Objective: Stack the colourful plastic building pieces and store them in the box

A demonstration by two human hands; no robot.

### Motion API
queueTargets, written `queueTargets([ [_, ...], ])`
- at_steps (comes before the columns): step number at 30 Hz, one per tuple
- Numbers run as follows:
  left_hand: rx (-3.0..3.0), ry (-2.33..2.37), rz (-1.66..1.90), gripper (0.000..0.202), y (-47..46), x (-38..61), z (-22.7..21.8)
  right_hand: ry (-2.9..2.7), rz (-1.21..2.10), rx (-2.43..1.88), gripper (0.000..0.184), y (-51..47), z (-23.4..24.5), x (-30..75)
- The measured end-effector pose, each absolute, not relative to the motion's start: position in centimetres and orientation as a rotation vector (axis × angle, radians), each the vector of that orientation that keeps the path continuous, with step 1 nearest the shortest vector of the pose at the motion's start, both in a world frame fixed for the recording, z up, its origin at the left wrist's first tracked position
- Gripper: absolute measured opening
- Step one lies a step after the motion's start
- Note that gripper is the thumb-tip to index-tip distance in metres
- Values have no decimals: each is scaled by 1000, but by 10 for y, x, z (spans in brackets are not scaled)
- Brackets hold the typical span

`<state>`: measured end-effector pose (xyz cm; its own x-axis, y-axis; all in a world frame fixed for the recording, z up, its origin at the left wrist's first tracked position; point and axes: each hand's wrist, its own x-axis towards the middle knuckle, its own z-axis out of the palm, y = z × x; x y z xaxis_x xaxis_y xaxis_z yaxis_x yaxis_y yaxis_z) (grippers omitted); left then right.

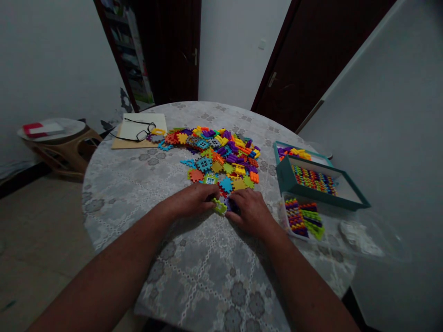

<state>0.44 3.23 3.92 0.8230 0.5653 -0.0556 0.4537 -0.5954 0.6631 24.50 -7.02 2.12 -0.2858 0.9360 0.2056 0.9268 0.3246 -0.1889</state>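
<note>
My left hand [198, 199] is closed on a lime-green plastic building piece [220, 206], pinched between thumb and fingers. Facing it, my right hand [251, 210] grips a purple building piece [228, 203], mostly covered by my fingers. The two pieces are close together at their edges; whether they are joined I cannot tell. Just beyond my hands spreads a heap of colourful interlocking building pieces [216, 167], many with toothed edges. A blue piece [226, 185] and a yellow piece [238, 184] lie at its near side.
On the right stand a teal box [287, 177], its lid-like tray [277, 152] and a clear plastic container [284, 216], all with pieces inside. A clear lid [391, 240] holds a white packet. Glasses [141, 135] rest on a notebook [157, 121] at the left.
</note>
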Motion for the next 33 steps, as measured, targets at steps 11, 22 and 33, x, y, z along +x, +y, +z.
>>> queueTargets([
  [11,2329,720,304,2,37,3,32,-2177,-82,-1755,18,-59,14,256],
  [22,2304,774,340,4,35,11,30,-2059,85,-1454,22,-64,9,239],
  [33,2200,757,336,14,33,11,33,-1989,293,-1435,26,-64,9,236],
])
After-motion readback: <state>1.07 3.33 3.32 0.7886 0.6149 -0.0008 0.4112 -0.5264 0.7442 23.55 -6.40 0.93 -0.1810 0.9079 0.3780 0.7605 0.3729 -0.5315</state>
